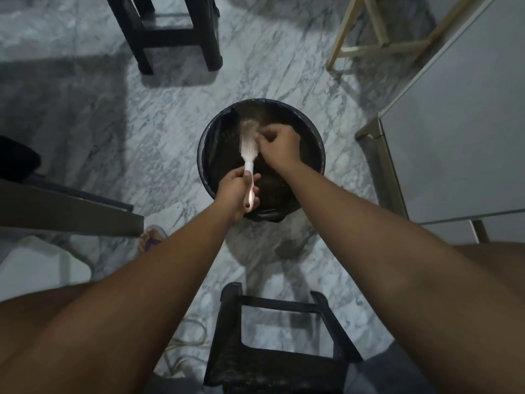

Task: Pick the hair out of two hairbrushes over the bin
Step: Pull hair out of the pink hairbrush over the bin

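A white hairbrush (249, 146) with pale bristles is held over the round black bin (207, 155) on the marble floor. My left hand (237, 191) grips the brush's handle at the bin's near rim, with the head pointing away from me. My right hand (279, 147) is over the bin just right of the brush head, its fingers pinched together at the bristles on a blurred wisp of hair (252, 127). No second hairbrush is in view.
A black stool (272, 342) stands between my knees, and another black stool (170, 32) stands beyond the bin. A white cabinet (460, 132) is on the right, a pale wooden frame (369, 46) behind it. A dark table edge (71, 209) juts in from the left.
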Motion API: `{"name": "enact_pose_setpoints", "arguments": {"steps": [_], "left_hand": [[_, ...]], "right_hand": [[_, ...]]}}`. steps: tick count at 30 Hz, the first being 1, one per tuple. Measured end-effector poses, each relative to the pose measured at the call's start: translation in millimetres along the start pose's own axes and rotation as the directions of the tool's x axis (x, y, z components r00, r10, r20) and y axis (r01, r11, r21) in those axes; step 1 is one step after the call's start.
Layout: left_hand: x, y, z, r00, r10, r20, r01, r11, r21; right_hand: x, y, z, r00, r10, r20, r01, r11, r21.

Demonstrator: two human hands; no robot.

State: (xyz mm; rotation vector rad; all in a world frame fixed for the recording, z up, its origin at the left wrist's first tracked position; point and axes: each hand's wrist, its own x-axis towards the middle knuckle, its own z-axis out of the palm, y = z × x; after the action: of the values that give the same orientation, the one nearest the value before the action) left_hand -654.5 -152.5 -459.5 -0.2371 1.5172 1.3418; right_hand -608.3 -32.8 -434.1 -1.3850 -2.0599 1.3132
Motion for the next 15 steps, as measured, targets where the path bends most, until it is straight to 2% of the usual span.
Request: {"name": "enact_pose_setpoints", "arguments": {"steps": [4,9,11,13,15], "left_hand": [[3.9,-2.3,-2.5,0.999,-0.035,-0.030,0.034,0.998,-0.060],[11.3,-5.3,-4.0,0.990,-0.103,-0.096,0.099,0.994,-0.049],[13.4,-5.7,-4.6,0.981,-0.155,-0.112,0.146,0.986,-0.083],[14.3,-5.8,-5.3,0.981,-0.155,-0.118,0.145,0.985,-0.089],[14.1,-5.7,-4.3,0.987,-0.112,-0.115,0.104,0.992,-0.075]], "right_hand": [[-4.9,-0.5,-3.5,0.979,-0.127,-0.158,0.135,0.990,0.036],[-5.5,-18.6,-15.9,0.838,-0.346,-0.422,0.447,0.879,0.166],[-1.4,-28.7,-21.7,0.794,-0.339,-0.505,0.507,0.828,0.241],[3.2,-36.8,-27.4,0.767,-0.260,-0.587,0.519,0.788,0.330],[8.5,-35.2,-33.4,0.780,-0.168,-0.603,0.440,0.832,0.338]]}}
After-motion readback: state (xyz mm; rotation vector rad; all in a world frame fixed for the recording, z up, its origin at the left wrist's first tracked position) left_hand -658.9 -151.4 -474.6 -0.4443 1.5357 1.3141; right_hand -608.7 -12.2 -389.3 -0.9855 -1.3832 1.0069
